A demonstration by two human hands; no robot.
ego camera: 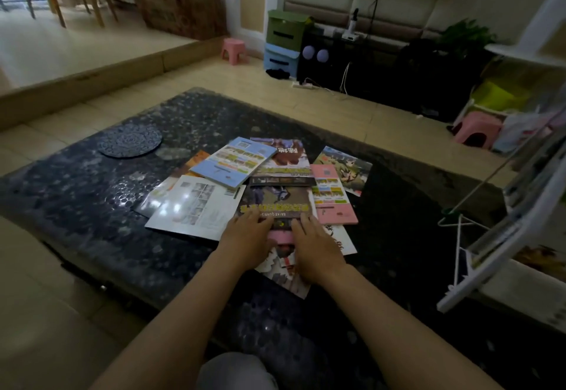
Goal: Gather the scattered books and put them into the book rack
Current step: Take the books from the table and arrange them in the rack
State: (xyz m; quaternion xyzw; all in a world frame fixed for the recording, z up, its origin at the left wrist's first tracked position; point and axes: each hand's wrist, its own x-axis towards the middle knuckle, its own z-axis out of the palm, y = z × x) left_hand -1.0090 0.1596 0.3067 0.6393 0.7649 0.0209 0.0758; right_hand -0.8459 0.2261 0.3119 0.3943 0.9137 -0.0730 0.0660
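- A loose pile of thin picture books lies overlapping on the dark speckled table [76,193], all flat, covers at mixed angles.
- The left hand [246,235] and right hand [317,247] rest palm-down side by side on the near edge of a dark book with yellow lettering [277,202]; the fingers are spread flat on its cover, not curled round anything.
- Just beyond the fingertips lies a brown-covered book [286,160]; to the right of the right fingers, a pink book [332,195] and a green illustrated book [346,166].
- To the left of the left fingers lie a glossy white book [196,206] and, overlapping its far edge, a light blue book [234,161].
- Under the wrists, another white illustrated book [284,270] shows.
- Far left of the fingers, a round patterned mat [130,141] sits on the table.
- The white book rack [520,215] stands well to the right, off the table, already holding books.
- The yellow lettering is upside down; only "BAIKE" below it reads, unsurely.
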